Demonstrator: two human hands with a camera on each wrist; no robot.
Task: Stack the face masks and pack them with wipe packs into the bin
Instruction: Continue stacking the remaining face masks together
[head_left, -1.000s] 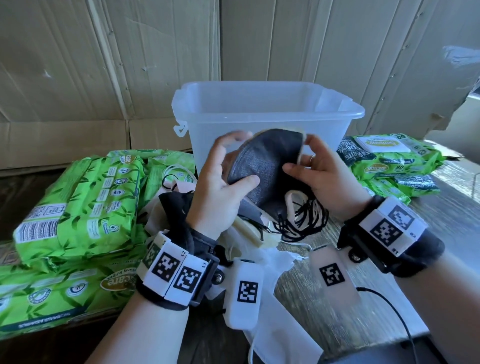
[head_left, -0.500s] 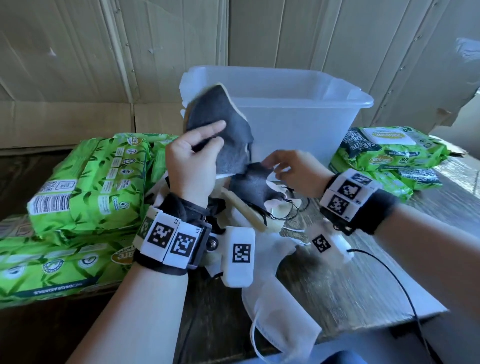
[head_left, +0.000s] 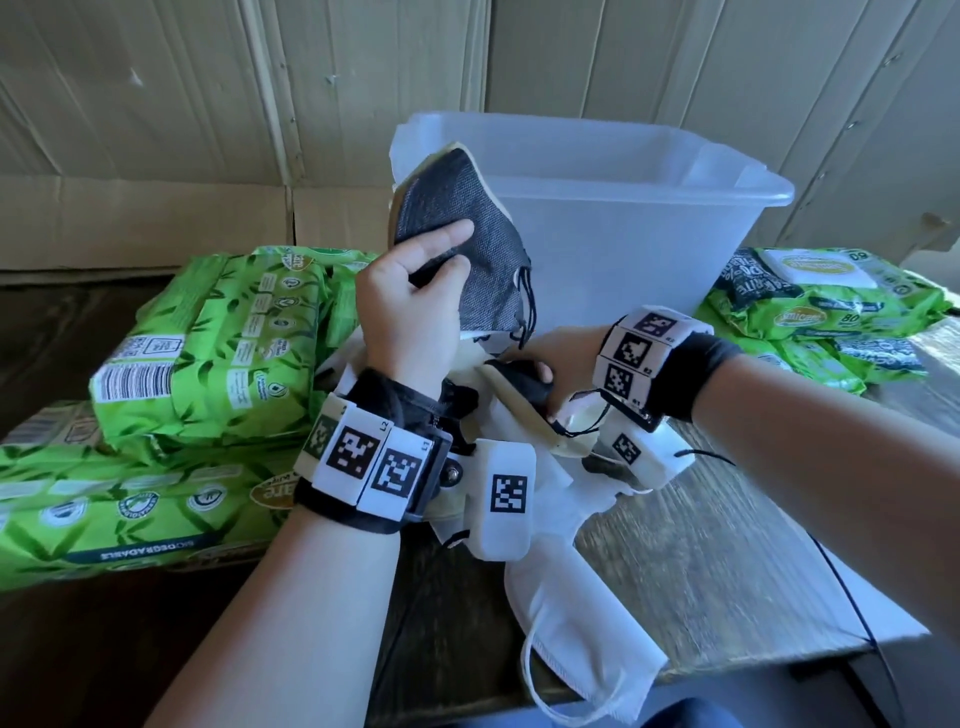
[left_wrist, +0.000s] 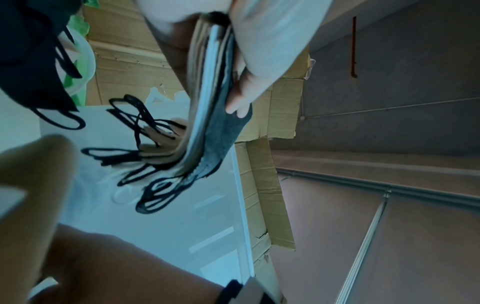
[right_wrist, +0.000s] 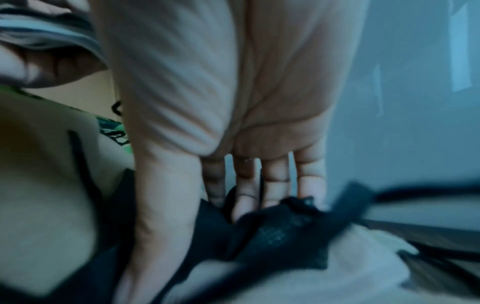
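My left hand (head_left: 436, 260) holds up a stack of face masks (head_left: 483, 270) beside the front left corner of the clear plastic bin (head_left: 649, 223). A grey mask is outermost, under my thumb. In the left wrist view the stack (left_wrist: 207, 123) is pinched edge-on and its black ear loops (left_wrist: 145, 164) dangle. My right hand (head_left: 545, 366) is down in the loose pile of masks in front of the bin. It has a black mask (head_left: 519, 384) between thumb and fingers. The fingertips are hidden behind the black mask (right_wrist: 280, 230).
Green wipe packs (head_left: 208, 343) are piled at the left, and more wipe packs (head_left: 815, 301) lie right of the bin. A white mask (head_left: 566, 603) lies near the table's front edge. Cardboard walls (head_left: 156, 104) stand behind. A black cable (head_left: 852, 603) crosses the wooden table (head_left: 727, 545) at the right.
My left hand lifted the mask stack up and left, away from my right hand. My right hand dropped to the pile and took hold of the black mask.
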